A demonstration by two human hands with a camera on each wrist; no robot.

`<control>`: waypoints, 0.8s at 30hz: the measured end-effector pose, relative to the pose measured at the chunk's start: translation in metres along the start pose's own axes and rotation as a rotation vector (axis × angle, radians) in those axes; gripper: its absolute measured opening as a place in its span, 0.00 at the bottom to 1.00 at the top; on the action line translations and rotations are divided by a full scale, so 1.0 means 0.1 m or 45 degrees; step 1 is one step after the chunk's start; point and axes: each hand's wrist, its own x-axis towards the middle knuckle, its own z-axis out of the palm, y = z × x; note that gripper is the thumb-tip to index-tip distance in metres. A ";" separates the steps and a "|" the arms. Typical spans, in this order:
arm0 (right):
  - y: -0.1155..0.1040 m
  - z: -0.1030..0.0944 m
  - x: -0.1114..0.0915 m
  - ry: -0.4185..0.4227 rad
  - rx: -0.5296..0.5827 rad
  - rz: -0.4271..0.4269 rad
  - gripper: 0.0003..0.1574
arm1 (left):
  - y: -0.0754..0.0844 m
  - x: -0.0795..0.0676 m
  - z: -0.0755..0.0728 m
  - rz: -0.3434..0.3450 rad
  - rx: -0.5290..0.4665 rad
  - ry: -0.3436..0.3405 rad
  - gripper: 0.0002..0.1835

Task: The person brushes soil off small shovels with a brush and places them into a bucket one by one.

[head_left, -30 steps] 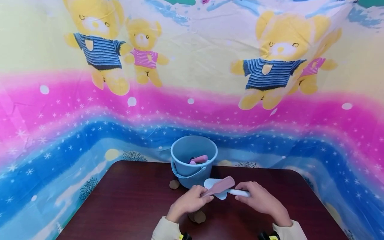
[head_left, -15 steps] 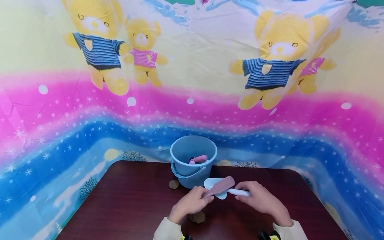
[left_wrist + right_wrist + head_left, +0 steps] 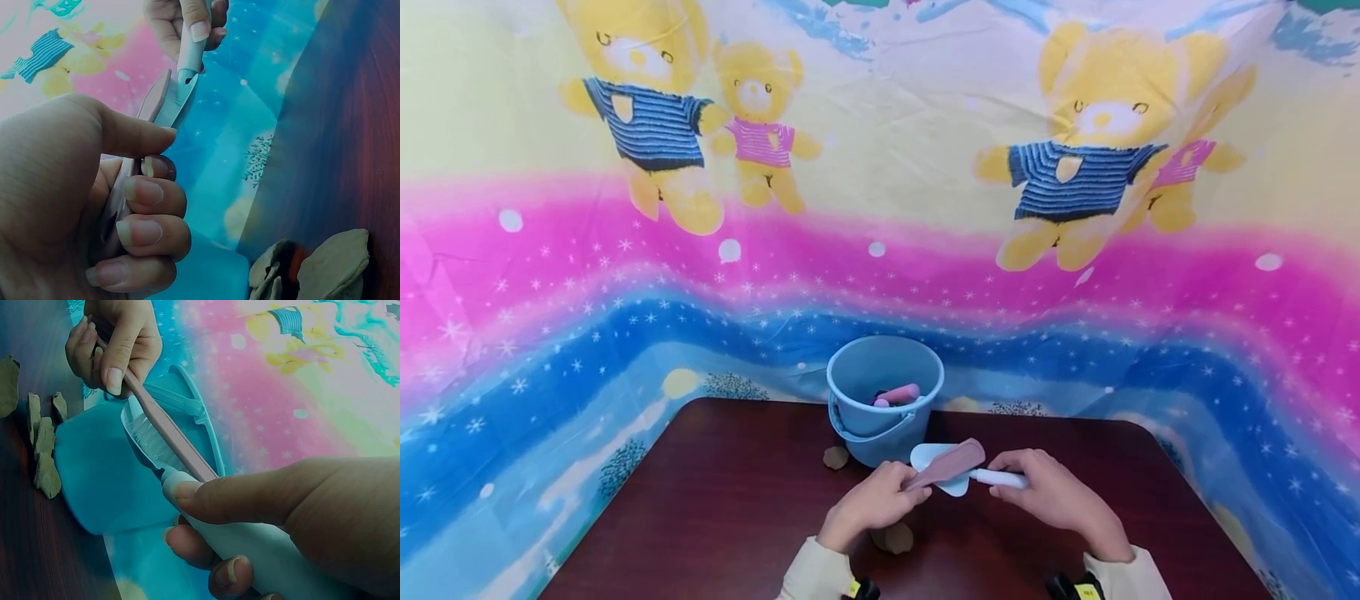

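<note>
My left hand grips a pink brush by its narrow handle, fingers curled round it in the left wrist view. White bristles show under the brush's pink back in the right wrist view. They lie against the blade of a small white shovel. My right hand holds the shovel's thick white handle, thumb along its top in the right wrist view. Brush and shovel cross in front of the blue bucket, above the table.
The bucket stands at the back of the dark red-brown table, with pink items inside. A flat brown ragged-edged piece lies beside its base. More brown pieces lie below my left hand. A printed bear curtain hangs behind.
Brush, shovel and both hands keep almost the same place over the last second. The whole view shifts very slightly.
</note>
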 end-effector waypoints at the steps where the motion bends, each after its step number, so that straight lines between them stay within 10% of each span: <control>1: 0.00 0.00 0.00 0.002 -0.004 -0.002 0.09 | 0.00 0.00 0.00 -0.005 0.001 -0.001 0.15; 24: 0.03 -0.06 -0.01 -0.043 0.049 0.047 0.12 | -0.03 0.00 -0.06 0.011 0.035 -0.001 0.16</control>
